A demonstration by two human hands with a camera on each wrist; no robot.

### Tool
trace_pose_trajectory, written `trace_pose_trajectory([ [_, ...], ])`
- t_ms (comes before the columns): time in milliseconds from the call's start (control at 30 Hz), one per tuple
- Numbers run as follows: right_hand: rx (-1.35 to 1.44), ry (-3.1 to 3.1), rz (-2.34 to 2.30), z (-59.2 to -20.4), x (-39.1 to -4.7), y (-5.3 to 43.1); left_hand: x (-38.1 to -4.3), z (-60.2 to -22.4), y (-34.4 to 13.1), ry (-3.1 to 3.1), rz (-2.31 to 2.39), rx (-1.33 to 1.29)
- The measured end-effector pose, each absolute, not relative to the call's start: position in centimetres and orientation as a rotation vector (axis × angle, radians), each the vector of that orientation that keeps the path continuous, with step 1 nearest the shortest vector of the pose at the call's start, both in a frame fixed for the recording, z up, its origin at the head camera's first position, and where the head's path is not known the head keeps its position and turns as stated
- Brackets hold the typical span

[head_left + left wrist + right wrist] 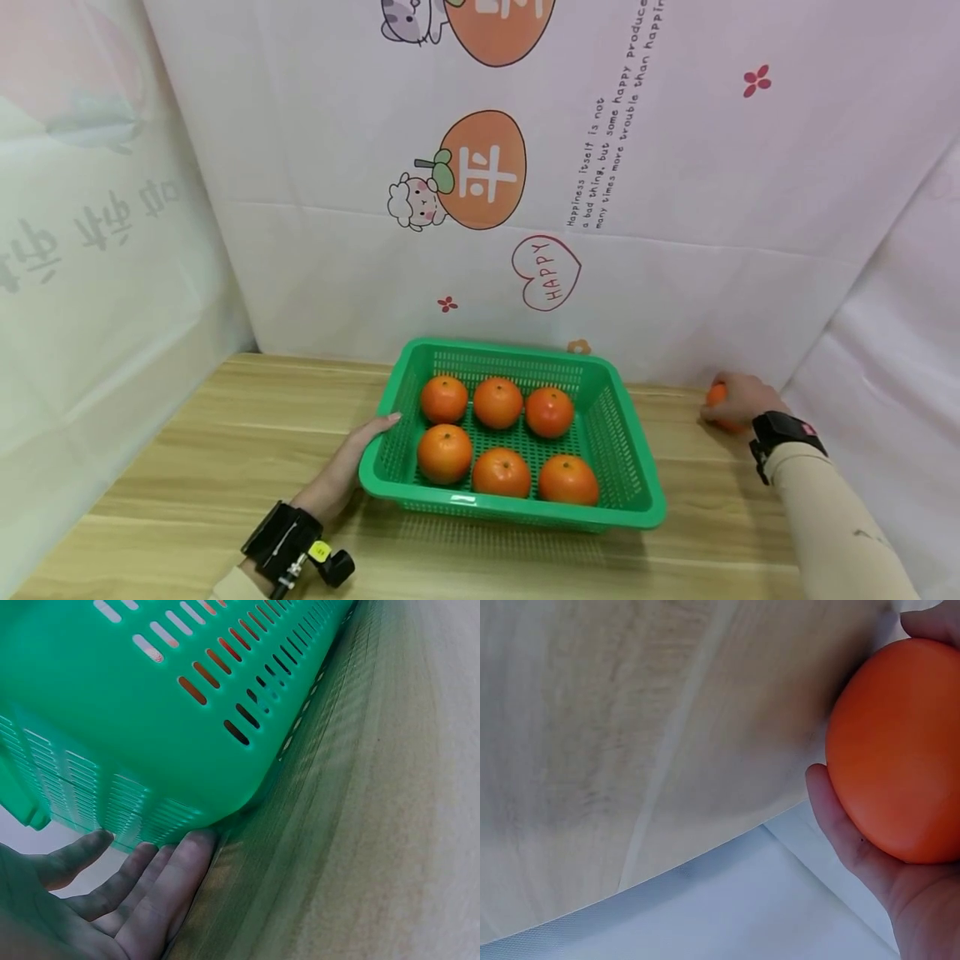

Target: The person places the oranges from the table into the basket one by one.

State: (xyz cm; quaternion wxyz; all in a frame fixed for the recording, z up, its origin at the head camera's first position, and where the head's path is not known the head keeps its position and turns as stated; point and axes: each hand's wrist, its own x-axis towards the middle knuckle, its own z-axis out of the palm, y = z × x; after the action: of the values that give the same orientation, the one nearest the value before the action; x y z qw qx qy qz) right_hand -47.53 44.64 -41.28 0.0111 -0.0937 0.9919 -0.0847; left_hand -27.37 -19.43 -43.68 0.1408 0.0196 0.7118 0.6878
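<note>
A green plastic basket [633,467] with slotted sides stands in the middle of the wooden table. Several oranges [445,454] lie inside it in two rows. At its left side, my left hand [352,462] holds the basket, one digit over the rim and other fingers [169,892] against the outer wall, as the left wrist view shows. Far to the right, my right hand [750,400] grips a single orange [900,750] close to the tabletop. Thumb and fingers lie on opposite sides of this fruit, and part of it runs out of the right wrist view.
A white printed cloth [337,275] hangs behind the table's back edge, with more cloth at the left [97,333] and right [900,308]. Wooden tabletop [210,450] extends on both sides of the basket.
</note>
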Motion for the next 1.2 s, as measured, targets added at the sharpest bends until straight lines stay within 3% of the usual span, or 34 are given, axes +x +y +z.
trace_pose_trajectory([
  [1200, -0.753, 3.245, -0.33, -36.0, -45.3, 36.0, -27.3, -43.4, -19.4, 2.087, 1.97, 0.043],
])
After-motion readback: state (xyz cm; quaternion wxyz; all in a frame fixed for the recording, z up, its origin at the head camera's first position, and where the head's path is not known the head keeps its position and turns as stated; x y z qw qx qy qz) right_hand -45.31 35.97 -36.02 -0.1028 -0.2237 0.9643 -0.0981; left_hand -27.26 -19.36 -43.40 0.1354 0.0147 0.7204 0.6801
